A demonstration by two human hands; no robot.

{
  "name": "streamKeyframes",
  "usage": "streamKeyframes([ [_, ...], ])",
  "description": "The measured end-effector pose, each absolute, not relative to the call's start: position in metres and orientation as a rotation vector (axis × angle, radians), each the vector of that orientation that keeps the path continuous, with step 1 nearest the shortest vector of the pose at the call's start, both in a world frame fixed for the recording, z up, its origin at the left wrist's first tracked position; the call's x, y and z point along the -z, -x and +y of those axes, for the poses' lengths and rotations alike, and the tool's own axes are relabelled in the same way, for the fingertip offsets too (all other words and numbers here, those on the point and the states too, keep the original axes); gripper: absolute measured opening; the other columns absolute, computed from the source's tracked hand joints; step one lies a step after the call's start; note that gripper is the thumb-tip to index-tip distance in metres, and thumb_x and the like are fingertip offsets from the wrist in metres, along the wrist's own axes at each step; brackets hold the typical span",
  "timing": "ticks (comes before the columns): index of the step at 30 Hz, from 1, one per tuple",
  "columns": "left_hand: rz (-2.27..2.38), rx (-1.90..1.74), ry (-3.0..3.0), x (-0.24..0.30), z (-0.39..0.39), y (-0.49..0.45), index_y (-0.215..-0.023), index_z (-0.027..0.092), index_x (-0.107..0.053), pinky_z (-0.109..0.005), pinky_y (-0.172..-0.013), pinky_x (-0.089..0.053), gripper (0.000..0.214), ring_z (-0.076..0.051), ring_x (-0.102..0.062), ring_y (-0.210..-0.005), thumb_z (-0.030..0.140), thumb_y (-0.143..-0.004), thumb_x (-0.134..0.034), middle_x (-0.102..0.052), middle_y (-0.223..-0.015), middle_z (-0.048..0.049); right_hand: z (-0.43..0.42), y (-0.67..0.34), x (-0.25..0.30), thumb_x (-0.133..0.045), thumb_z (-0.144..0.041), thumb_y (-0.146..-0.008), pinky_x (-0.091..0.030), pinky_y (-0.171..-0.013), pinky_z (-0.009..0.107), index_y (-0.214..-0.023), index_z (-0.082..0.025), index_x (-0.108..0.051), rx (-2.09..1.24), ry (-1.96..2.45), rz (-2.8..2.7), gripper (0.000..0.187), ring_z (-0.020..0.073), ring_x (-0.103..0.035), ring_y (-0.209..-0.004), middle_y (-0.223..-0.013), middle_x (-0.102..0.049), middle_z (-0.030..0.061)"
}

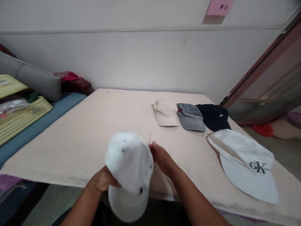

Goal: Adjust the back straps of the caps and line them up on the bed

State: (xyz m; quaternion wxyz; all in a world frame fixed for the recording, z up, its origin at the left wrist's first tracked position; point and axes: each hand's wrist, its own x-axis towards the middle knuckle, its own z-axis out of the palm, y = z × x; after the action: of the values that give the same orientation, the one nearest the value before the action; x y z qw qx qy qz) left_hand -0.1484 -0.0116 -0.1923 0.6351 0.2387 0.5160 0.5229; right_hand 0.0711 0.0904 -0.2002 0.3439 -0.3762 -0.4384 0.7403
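A white baseball cap (131, 166) is held up over the table's front edge, its brim pointing down toward me and its crown facing up. My left hand (104, 179) grips the cap's left side, with the fingers partly hidden beneath it. At the cap's right edge is my right hand (162, 158), fingers curled against the rim and their tips partly hidden behind the cap. To the right lies another white cap (242, 153) with dark letters on its front. Farther back, a beige cap (166, 111), a grey cap (191, 114) and a black cap (213, 114) form a row.
A cream cloth covers the table (77, 135), which meets a white wall (141, 62). On the left, a blue surface (68, 102) bears a grey cushion (39, 78) and yellow packages (28, 116). A pink note (219, 8) hangs on the wall. A reddish door frame (256, 66) stands right.
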Motion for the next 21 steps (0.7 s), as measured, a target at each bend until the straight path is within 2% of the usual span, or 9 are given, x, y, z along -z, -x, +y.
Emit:
streamKeyframes([
  [2, 1.127, -1.047, -0.718, 0.194, -0.017, 0.138, -0.060, 0.019, -0.070, -0.040, -0.070, -0.055, 0.045, -0.030, -0.066, -0.077, -0.010, -0.026, -0.075, -0.072, -0.068, -0.0049, 0.085, -0.074, 0.194, -0.052, -0.049, -0.083, -0.047, -0.069, 0.033, -0.092, -0.021, -0.065, -2.034, 0.954, -1.063, 0.032, 0.0193, -0.060, -0.077, -0.084, -0.067, 0.0059],
  [5, 0.989, -0.911, -0.811, 0.192, -0.019, 0.121, -0.064, 0.022, -0.072, -0.041, -0.072, -0.054, 0.036, -0.027, -0.065, -0.072, 0.006, -0.033, -0.082, -0.073, -0.072, -0.0047, 0.082, -0.082, 0.190, -0.062, -0.035, -0.077, -0.045, -0.057, 0.030, -0.075, -0.022, -0.065, -2.060, 1.031, -1.021, 0.014, 0.0168, -0.053, -0.061, -0.065, -0.062, 0.0013],
  [7, 0.926, -0.929, -0.704, 0.187, -0.015, 0.109, -0.066, 0.020, -0.072, -0.041, -0.068, -0.053, 0.031, -0.028, -0.065, -0.067, 0.019, -0.037, -0.083, -0.072, -0.068, -0.0068, 0.084, -0.090, 0.189, -0.063, -0.029, -0.074, -0.043, -0.054, 0.029, -0.067, -0.021, -0.062, -2.025, 1.029, -1.075, 0.011, 0.0149, -0.048, -0.055, -0.058, -0.058, -0.0005],
  [10, 0.900, -1.047, -0.403, 0.178, -0.002, 0.092, -0.068, 0.016, -0.070, -0.041, -0.064, -0.054, 0.029, -0.031, -0.067, -0.067, 0.031, -0.046, -0.079, -0.069, -0.062, -0.0099, 0.085, -0.103, 0.188, -0.066, -0.026, -0.070, -0.042, -0.057, 0.027, -0.067, -0.020, -0.061, -1.917, 0.964, -1.155, 0.008, 0.0132, -0.047, -0.057, -0.061, -0.058, -0.0021],
  [13, 0.914, -1.135, -0.280, 0.171, 0.015, 0.078, -0.081, 0.015, -0.069, -0.040, -0.065, -0.054, 0.025, -0.030, -0.067, -0.069, 0.018, -0.056, -0.069, -0.069, -0.065, -0.0088, 0.081, -0.112, 0.188, -0.068, -0.027, -0.068, -0.043, -0.058, 0.027, -0.072, -0.020, -0.063, -1.982, 0.902, -1.106, 0.009, 0.0137, -0.049, -0.059, -0.063, -0.060, -0.0019],
  [16, 0.932, -1.196, -0.310, 0.169, 0.028, 0.070, -0.095, 0.017, -0.067, -0.035, -0.062, -0.054, 0.049, -0.025, -0.067, -0.065, 0.001, -0.050, -0.057, -0.070, -0.070, -0.0047, 0.080, -0.123, 0.188, -0.069, -0.027, -0.066, -0.045, -0.062, 0.028, -0.082, -0.019, -0.066, -2.074, 0.771, -0.973, 0.018, 0.0156, -0.055, -0.063, -0.068, -0.063, 0.0009],
  [18, 0.989, -1.211, -0.313, 0.170, 0.032, 0.067, -0.096, 0.017, -0.068, -0.033, -0.057, -0.053, 0.051, -0.023, -0.066, -0.061, 0.001, -0.049, -0.054, -0.069, -0.068, -0.0029, 0.082, -0.133, 0.187, -0.069, -0.025, -0.064, -0.045, -0.065, 0.028, -0.086, -0.017, -0.066, -2.065, 0.676, -0.896, 0.023, 0.0163, -0.057, -0.066, -0.072, -0.064, 0.0024],
  [21, 1.089, -1.221, -0.308, 0.171, 0.032, 0.063, -0.091, 0.016, -0.070, -0.031, -0.054, -0.051, 0.035, -0.023, -0.065, -0.058, 0.009, -0.059, -0.059, -0.068, -0.063, -0.0027, 0.087, -0.150, 0.183, -0.067, -0.023, -0.064, -0.045, -0.066, 0.028, -0.087, -0.017, -0.064, -2.044, 0.624, -0.868, 0.024, 0.0160, -0.057, -0.066, -0.075, -0.064, 0.0031],
])
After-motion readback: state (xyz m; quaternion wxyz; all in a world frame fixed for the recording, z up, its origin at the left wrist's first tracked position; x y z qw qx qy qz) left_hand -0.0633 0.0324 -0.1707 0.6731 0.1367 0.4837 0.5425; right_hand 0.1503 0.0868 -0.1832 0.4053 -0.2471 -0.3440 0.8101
